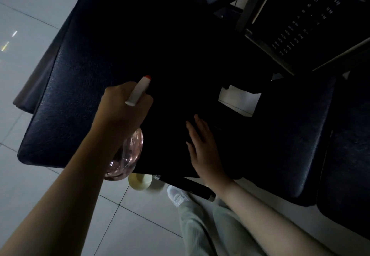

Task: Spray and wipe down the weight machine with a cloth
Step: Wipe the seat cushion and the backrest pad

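Observation:
My left hand [122, 109] grips a spray bottle [129, 155] with a clear pinkish body. Its white head with a red nozzle [138, 90] points across the machine's dark padded seat [70, 95]. My right hand [204, 151] lies flat, fingers straight, on a very dark patch in the middle of the pad. That patch may be a black cloth; the dim light hides its edges, so I cannot tell.
The weight stack [306, 21] with white numbers stands at the upper right inside a grey frame. A second dark pad [300, 135] sits to the right. Below the seat edge are a cream round part [140, 181], my white shoe [177, 195] and the pale tiled floor [30, 25].

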`<state>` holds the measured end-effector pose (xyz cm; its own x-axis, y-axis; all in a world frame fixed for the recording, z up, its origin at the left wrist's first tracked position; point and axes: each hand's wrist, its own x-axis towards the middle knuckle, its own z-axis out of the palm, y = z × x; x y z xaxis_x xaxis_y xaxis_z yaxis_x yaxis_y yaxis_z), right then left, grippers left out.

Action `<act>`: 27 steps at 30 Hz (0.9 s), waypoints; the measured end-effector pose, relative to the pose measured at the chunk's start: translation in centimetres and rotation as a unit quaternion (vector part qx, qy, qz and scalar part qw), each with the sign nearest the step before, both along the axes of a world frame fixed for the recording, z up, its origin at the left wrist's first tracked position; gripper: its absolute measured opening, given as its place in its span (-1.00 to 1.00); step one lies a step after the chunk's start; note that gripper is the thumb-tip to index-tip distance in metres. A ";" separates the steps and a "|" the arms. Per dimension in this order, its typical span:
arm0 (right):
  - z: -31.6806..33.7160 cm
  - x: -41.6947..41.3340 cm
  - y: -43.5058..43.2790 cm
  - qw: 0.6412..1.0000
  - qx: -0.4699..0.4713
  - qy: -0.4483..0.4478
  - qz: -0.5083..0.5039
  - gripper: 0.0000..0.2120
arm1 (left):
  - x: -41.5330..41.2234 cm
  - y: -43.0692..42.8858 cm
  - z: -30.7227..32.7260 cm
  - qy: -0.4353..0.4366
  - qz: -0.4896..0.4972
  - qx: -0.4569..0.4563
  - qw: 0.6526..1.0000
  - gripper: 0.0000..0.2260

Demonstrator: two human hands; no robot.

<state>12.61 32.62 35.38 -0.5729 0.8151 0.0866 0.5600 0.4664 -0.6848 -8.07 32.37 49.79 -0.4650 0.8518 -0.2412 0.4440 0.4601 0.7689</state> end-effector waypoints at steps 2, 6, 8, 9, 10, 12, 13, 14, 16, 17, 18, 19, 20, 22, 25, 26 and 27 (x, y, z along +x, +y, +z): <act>-0.2 0.7 2.2 1.000 0.017 0.002 0.013 -0.56 | -0.2 -0.2 0.1 -0.008 0.001 0.004 1.000 -0.65; 0.8 -3.2 8.8 0.980 -0.057 0.046 -0.186 -0.54 | -0.4 -0.7 0.1 -0.020 0.007 0.028 0.999 -0.68; 1.6 -5.9 10.3 0.960 -0.094 0.040 -0.262 -0.54 | -0.5 -0.8 0.1 -0.008 0.011 0.039 0.999 -0.76; 1.9 -6.9 10.0 0.961 -0.080 0.036 -0.264 -0.54 | -0.5 -0.8 0.2 -0.011 0.012 0.044 0.999 -0.77; 2.0 -7.7 9.2 0.969 -0.051 0.036 -0.240 -0.55 | -0.6 -0.9 0.3 -0.015 0.012 0.050 0.999 -0.75; 2.1 -7.9 6.3 0.989 0.012 0.022 -0.147 -0.56 | -0.6 -0.8 0.4 -0.014 0.015 0.055 0.998 -0.69; 1.9 -7.5 4.9 0.995 0.034 0.012 -0.095 -0.55 | -0.7 -0.8 0.4 -0.013 0.020 0.055 0.998 -0.69; 1.7 -6.7 3.7 0.998 0.049 0.009 -0.046 -0.55 | -0.7 -0.7 0.4 -0.014 0.024 0.053 0.998 -0.70; 1.0 -4.5 2.8 0.996 0.077 0.015 0.028 -0.56 | -0.8 -0.7 0.3 -0.026 0.023 0.046 0.998 -0.71; 0.8 -3.4 3.0 0.995 0.087 0.016 0.052 -0.56 | -0.9 -0.8 0.2 -0.031 0.021 0.046 0.998 -0.70; 0.7 -2.6 3.3 0.995 0.085 0.012 0.057 -0.56 | -1.0 -0.9 0.2 -0.036 0.020 0.048 0.998 -0.69; 0.6 -2.3 4.0 0.997 0.064 0.009 0.034 -0.56 | -1.2 -1.0 0.3 -0.042 0.021 0.051 0.998 -0.68; 0.6 -2.4 5.0 0.999 0.029 0.013 -0.017 -0.55 | -1.3 -1.1 0.3 -0.049 0.019 0.053 0.997 -0.66; 1.3 -3.9 8.1 0.986 -0.059 0.040 -0.150 -0.53 | -1.4 -1.2 0.5 -0.066 0.021 0.057 0.996 -0.63; 3.1 -7.9 11.9 0.959 -0.112 0.033 -0.259 -0.53 | -1.5 -1.5 1.0 -0.056 0.023 0.069 0.996 -0.67; 3.5 -9.2 11.9 0.962 -0.101 0.036 -0.253 -0.53 | -1.4 -1.5 1.0 -0.050 0.029 0.073 0.996 -0.68; 3.7 -10.4 11.2 0.969 -0.079 0.041 -0.231 -0.54 | -1.4 -1.5 1.1 -0.050 0.038 0.075 0.995 -0.66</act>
